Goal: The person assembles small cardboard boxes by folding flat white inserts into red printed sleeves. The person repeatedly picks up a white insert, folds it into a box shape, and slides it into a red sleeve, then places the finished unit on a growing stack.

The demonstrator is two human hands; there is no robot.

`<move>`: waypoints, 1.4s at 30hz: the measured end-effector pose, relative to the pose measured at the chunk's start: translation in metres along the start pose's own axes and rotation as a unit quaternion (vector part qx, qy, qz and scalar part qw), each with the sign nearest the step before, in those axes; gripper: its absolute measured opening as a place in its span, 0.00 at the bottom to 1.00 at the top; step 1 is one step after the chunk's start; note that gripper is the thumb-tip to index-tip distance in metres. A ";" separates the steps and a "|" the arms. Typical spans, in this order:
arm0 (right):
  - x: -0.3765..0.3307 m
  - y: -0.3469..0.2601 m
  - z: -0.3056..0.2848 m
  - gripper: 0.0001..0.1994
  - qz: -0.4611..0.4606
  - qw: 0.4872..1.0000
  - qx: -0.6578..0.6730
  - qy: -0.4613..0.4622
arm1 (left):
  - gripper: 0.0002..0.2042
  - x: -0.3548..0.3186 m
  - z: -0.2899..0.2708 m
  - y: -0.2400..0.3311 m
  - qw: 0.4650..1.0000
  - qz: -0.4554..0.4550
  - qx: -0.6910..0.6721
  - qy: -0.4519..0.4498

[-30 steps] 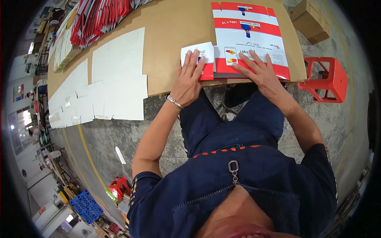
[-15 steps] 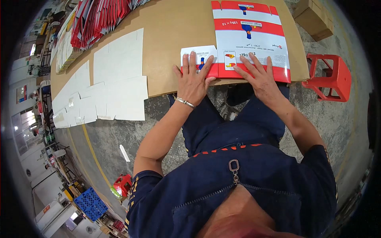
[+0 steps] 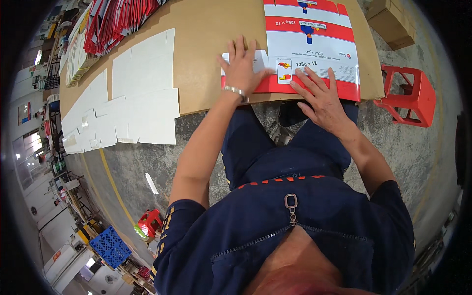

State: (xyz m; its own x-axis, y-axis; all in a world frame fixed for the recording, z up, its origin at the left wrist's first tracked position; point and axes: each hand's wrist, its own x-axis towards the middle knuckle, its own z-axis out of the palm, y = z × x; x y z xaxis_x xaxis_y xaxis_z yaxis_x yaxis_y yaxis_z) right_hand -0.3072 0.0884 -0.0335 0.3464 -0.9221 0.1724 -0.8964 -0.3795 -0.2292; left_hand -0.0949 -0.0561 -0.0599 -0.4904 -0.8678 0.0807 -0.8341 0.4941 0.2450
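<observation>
A flat printed carton blank (image 3: 329, 48) in red, white and blue lies on the brown cardboard tabletop (image 3: 206, 54), along the near edge. My left hand (image 3: 241, 71) is spread flat over the carton's left flap (image 3: 260, 61) and hides much of it. Some of its fingertips reach past the flap's far edge. My right hand (image 3: 322, 101) rests with fingers apart on the red strip and lower white panel at the carton's near edge. Neither hand grips anything that I can see.
Plain white cardboard blanks (image 3: 142, 69) overlap on the left, some jutting past the table edge. Behind them stands a stack of red and white folded cartons (image 3: 115, 24). A red stool (image 3: 418, 96) and a brown box (image 3: 391, 24) are on the right.
My left hand has slid farther up over the flap and flattened, covering more of it. My right hand stays in nearly the same place on the carton.
</observation>
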 end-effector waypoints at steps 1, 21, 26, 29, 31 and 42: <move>0.002 0.000 -0.003 0.28 -0.010 1.000 0.001 0.012 | 0.44 0.011 0.002 -0.003 0.999 -0.022 -0.026 0.015; 0.047 0.226 -0.074 0.32 0.356 0.831 0.416 0.098 | 0.55 -0.144 -0.093 -0.104 0.971 -0.224 0.029 -0.074; 0.272 0.307 -0.001 0.23 0.373 0.786 0.482 0.101 | 0.51 -0.187 -0.094 -0.140 0.934 -0.346 0.035 -0.074; 0.378 0.310 0.031 0.19 0.308 0.817 0.462 0.153 | 0.44 -0.193 -0.067 -0.155 0.958 -0.286 -0.011 0.029; 0.429 0.246 0.056 0.17 0.290 0.874 0.373 0.111 | 0.38 -0.215 -0.079 -0.144 0.945 -0.326 -0.001 0.042; 0.196 -0.072 -0.010 0.26 -0.298 0.928 0.191 0.115 | 0.16 -0.140 -0.138 -0.070 0.985 0.010 -0.006 0.170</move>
State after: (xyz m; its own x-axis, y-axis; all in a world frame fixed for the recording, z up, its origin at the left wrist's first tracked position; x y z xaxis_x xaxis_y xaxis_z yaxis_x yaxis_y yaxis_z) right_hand -0.1775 -0.0645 0.0261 0.6415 -0.5152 0.5683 -0.3852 -0.8571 -0.3422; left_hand 0.0666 0.0233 0.0448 -0.3923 -0.8261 0.4045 -0.8211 0.5128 0.2508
